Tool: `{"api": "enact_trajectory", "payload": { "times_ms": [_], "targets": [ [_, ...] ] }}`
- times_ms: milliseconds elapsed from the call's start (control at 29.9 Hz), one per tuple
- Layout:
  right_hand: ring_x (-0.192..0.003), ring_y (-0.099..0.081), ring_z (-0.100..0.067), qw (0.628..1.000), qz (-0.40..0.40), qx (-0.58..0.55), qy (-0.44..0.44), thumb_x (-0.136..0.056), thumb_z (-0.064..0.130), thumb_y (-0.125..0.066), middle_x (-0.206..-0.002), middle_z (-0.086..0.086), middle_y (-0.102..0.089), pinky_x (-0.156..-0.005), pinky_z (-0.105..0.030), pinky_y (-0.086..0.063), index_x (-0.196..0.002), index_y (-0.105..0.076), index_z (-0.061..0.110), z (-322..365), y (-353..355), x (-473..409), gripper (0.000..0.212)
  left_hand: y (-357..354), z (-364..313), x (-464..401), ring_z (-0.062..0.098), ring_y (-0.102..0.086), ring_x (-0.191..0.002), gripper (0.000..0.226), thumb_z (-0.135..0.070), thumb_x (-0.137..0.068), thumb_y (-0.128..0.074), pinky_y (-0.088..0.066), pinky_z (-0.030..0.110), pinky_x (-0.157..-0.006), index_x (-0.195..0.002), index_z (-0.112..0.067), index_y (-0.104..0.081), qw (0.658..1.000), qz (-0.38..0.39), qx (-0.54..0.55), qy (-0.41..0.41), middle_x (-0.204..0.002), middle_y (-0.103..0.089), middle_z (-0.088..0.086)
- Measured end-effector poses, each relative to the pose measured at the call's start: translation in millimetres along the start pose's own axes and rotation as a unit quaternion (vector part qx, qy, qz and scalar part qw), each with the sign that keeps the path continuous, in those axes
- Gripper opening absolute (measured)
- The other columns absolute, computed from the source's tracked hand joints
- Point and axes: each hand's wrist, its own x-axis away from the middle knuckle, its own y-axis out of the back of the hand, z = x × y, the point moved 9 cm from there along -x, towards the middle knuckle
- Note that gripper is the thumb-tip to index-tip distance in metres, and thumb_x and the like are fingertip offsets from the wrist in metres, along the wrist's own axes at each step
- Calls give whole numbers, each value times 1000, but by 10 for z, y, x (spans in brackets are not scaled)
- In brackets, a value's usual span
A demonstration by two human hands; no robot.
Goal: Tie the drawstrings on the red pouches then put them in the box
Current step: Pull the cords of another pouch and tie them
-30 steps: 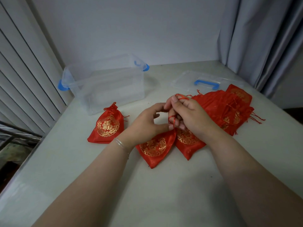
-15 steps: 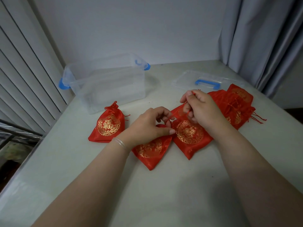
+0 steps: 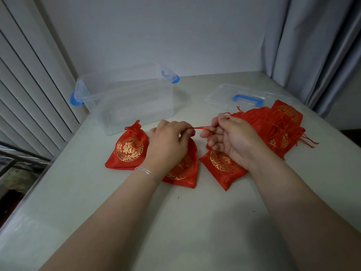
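Left of the box: window slats and the table (image 3: 195, 222) edge run close together; we have little room to move there.
Box: the clear box (image 3: 127, 100) stands open at the back left of the table with nothing red inside that we can see; its lid (image 3: 220, 95) lies flat to its right.
Tied pouch: just in front of the box's near left corner lies the tied pouch (image 3: 128, 148), neck gathered and knotted, not yet boxed.
Left hand: right of the tied pouch, our left hand (image 3: 168, 142) has its fingers curled, pinching one end of the drawstring (image 3: 201, 128); it covers the top of the middle pouch (image 3: 184, 169).
Change: a second ago both hands were bunched together over the pouch necks; now we have drawn them apart and the cord runs taut between them. We judge this the cinching pull, so the knot on this one is nearly closed.
Right hand: right of the cord, our right hand (image 3: 232, 139) clenches the other end, above the right pouch (image 3: 220, 167). Which of the two pouches owns the cord we cannot tell.
Untied heap: well right of the box, in front of the lid, the pile (image 3: 277, 128) waits, cords trailing close to the table's right edge.
Open room: the bare tabletop in front of the box gives us a free path to its mouth.
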Motion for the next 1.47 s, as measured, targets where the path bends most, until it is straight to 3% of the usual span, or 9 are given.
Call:
{"api": "enact_trajectory", "payload": {
  "times_ms": [134, 334, 435, 502, 669, 802, 970, 1170, 1471],
  "targets": [
    [-40, -54, -15, 998, 9, 52, -17, -103, 24, -30, -64, -9, -69, -37, -18, -38, -80, -44, 14, -5, 26, 14, 28, -36, 169, 4, -8, -61, -75, 20, -14, -96, -53, -44, 7, -73, -92, -12, -73, 946, 54, 293, 131, -81, -68, -12],
    [-39, -50, -14, 979, 72, 189, -17, -97, 26, -44, -64, -10, -68, -38, -19, -32, -76, -55, 11, 36, -42, 74, 28, 65, 225, 12, 7, -68, -79, 12, -8, -86, -67, -47, 9, -61, -96, -9, -74, 926, 64, 341, 151, -91, -74, -1],
    [-59, -54, -8, 894, -9, 434, 113, -85, 53, -56, -79, 3, -63, -53, -22, -41, -100, -66, 28, 245, 136, 26, 31, 98, 164, 8, 2, -69, -81, 13, -2, -84, -67, -50, 9, -72, -94, -8, -73, 934, 82, 325, 124, -89, -73, -3],
    [-72, -53, -4, 845, -92, 479, 222, -87, 50, -56, -93, 11, -58, -66, -22, -43, -114, -60, 36, 461, 200, 64, 31, 87, 128, 8, 4, -69, -82, 12, -1, -83, -68, -52, 13, -75, -91, -8, -73, 937, 94, 319, 112, -88, -74, -4],
    [-91, -65, -12, 912, 50, 346, 213, -90, 6, -58, -96, 5, -69, -80, -19, -50, -106, -62, 24, 252, -55, 3, 25, 48, -111, 37, 7, -69, -77, 14, 3, -82, -67, -53, 17, -77, -87, -10, -71, 957, 103, 272, 13, -84, -72, -5],
    [-78, -64, -32, 924, 44, 340, 168, -85, 0, -63, -85, -6, -68, -74, -31, -52, -90, -63, 22, 144, -17, -75, 23, 133, -281, 60, 5, -62, -73, 16, 0, -80, -67, -47, 10, -71, -88, -14, -70, 975, 46, 192, -97, -81, -65, -9],
    [-53, -53, -3, 955, 48, 261, 134, -85, 1, -63, -66, -1, -62, -50, -13, -42, -84, -68, 16, 123, 13, -79, 15, 219, -412, 135, 9, -59, -72, 17, -19, -87, -56, -51, 30, -62, -98, -15, -68, 978, -39, 51, -200, -89, -64, -1],
    [-47, -45, -1, 967, 104, 221, 75, -88, 2, -59, -54, 11, -62, -48, -13, -39, -93, -70, 12, 38, 6, -48, 16, 263, -531, 220, 20, -63, -81, 20, -23, -86, -69, -50, 38, -54, -104, -15, -69, 961, -61, -57, -262, -96, -64, 2],
    [-50, -47, -5, 970, 60, 212, 99, -87, 1, -53, -61, 3, -54, -47, -19, -37, -76, -63, 15, 70, 10, -68, 20, 330, -502, 203, 24, -62, -78, 12, -10, -89, -62, -49, 39, -58, -92, -12, -73, 952, -125, -2, -279, -89, -69, 2]
  ]
}}
